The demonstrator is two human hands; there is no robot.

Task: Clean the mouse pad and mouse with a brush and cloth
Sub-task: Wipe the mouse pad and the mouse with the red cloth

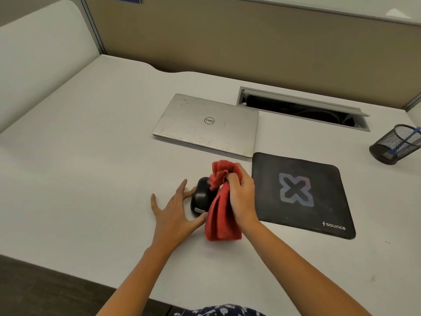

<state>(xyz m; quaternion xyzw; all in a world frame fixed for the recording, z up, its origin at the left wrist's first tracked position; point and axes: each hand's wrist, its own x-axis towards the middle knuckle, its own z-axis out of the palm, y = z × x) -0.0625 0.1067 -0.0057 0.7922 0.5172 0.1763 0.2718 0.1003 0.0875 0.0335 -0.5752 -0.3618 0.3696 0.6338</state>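
A black mouse point(201, 196) lies on the white desk point(91, 156), left of a black mouse pad point(303, 195) with a cross logo. My left hand point(175, 210) lies spread beside the mouse, its index finger and thumb touching the mouse's left side and near end. My right hand point(241, 195) grips a bunched red cloth point(222, 215) just right of the mouse; the cloth hangs down to the desk and covers the mouse's right edge. No brush is clearly in view.
A closed silver laptop point(207, 125) lies behind the mouse. Behind the pad is an open cable slot point(303, 110) in the desk. A black mesh cup point(396, 144) holding something blue stands at the far right. Partition walls bound the desk.
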